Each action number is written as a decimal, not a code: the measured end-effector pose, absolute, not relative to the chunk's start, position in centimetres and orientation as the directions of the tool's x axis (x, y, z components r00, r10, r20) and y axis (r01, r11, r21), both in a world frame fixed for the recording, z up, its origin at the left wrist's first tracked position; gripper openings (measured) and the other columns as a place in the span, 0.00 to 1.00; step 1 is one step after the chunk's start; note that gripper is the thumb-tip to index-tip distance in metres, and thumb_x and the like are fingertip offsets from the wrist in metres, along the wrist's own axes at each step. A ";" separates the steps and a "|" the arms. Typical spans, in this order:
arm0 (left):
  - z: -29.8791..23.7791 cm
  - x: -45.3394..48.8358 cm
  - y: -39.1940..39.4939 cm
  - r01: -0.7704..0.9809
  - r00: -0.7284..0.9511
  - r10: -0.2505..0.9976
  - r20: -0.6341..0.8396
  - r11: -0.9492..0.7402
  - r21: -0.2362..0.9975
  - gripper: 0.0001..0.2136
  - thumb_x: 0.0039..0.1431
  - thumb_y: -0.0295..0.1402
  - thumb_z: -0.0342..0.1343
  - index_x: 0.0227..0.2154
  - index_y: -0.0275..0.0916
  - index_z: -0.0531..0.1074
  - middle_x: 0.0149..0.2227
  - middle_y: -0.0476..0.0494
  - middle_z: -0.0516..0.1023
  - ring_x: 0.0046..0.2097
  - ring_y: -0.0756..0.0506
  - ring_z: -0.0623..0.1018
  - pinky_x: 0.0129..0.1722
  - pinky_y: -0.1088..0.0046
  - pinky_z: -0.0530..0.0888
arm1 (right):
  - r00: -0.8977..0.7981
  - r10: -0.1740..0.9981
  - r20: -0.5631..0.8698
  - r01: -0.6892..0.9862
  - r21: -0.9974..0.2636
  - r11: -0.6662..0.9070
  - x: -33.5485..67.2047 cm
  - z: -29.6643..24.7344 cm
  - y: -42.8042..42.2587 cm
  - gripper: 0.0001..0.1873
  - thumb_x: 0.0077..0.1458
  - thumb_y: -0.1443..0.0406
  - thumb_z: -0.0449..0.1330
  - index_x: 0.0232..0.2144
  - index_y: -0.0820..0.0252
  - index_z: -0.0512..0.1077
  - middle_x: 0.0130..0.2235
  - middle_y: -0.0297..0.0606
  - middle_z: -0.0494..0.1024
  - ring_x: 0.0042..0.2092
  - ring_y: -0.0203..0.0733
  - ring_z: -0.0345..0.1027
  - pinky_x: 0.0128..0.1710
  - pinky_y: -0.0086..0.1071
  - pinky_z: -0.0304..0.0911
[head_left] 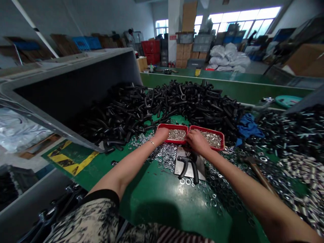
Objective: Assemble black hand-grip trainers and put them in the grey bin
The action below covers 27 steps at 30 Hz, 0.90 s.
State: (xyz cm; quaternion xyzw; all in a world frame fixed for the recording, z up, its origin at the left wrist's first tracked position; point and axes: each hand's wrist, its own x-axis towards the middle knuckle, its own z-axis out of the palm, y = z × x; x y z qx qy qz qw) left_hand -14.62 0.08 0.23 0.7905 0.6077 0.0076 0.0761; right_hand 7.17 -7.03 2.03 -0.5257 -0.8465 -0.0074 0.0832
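Note:
My left hand (161, 135) reaches into the left end of a red tray (176, 142) of small shiny metal pieces. Its fingers are curled, with the tips hidden from me. At the near left corner of a second red tray (222, 141) is my right hand (196, 141), its fingers bent and pressed together. What either hand holds, if anything, is too small or hidden to name. Just below the right hand, a pair of black curved handles (186, 166) joined in a fork shape lies on a flat metal plate (179, 165).
Black handles (182, 98) are heaped behind the trays, beside a tipped grey bin (76, 64). Loose metal rings (165, 155) lie around the plate. A hammer (260, 173), a blue cloth (249, 126) and piled metal pins (303, 172) are on the right.

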 end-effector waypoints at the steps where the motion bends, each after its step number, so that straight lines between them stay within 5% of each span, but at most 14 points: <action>1: -0.2 -14.5 -0.2 0.962 0.251 0.966 -0.064 -0.242 0.125 0.13 0.63 0.24 0.50 0.43 0.25 0.78 0.44 0.25 0.79 0.49 0.36 0.79 0.51 0.65 0.72 | -0.457 0.880 0.128 0.881 -0.068 0.468 5.9 1.8 -5.4 0.14 0.65 0.66 0.52 0.36 0.62 0.78 0.40 0.46 0.78 0.48 0.48 0.66 0.49 0.35 0.59; 5: -1.2 -14.5 -1.0 0.964 0.230 0.973 0.002 -0.228 0.135 0.17 0.67 0.23 0.41 0.51 0.24 0.72 0.50 0.24 0.75 0.52 0.38 0.77 0.52 0.65 0.72 | -0.516 0.855 0.053 0.854 -0.048 0.518 3.1 0.2 -0.9 0.10 0.60 0.70 0.57 0.33 0.66 0.79 0.39 0.49 0.79 0.47 0.49 0.66 0.50 0.35 0.57; 12: -1.8 -14.6 0.0 0.958 0.226 0.974 -0.008 -0.220 0.185 0.13 0.64 0.22 0.47 0.43 0.25 0.76 0.46 0.25 0.77 0.49 0.37 0.78 0.51 0.64 0.73 | -0.504 0.861 0.074 0.859 -0.058 0.508 3.0 -2.0 0.6 0.08 0.60 0.69 0.58 0.37 0.68 0.77 0.43 0.51 0.79 0.49 0.52 0.66 0.51 0.38 0.56; 27: -1.9 -15.1 -1.2 0.893 0.230 0.954 0.191 -0.285 0.348 0.08 0.68 0.30 0.50 0.40 0.32 0.73 0.43 0.35 0.78 0.47 0.41 0.76 0.50 0.66 0.69 | -0.420 0.877 0.233 0.833 -0.285 0.474 3.4 -2.9 0.5 0.11 0.62 0.74 0.51 0.40 0.67 0.74 0.42 0.50 0.79 0.47 0.49 0.66 0.51 0.38 0.55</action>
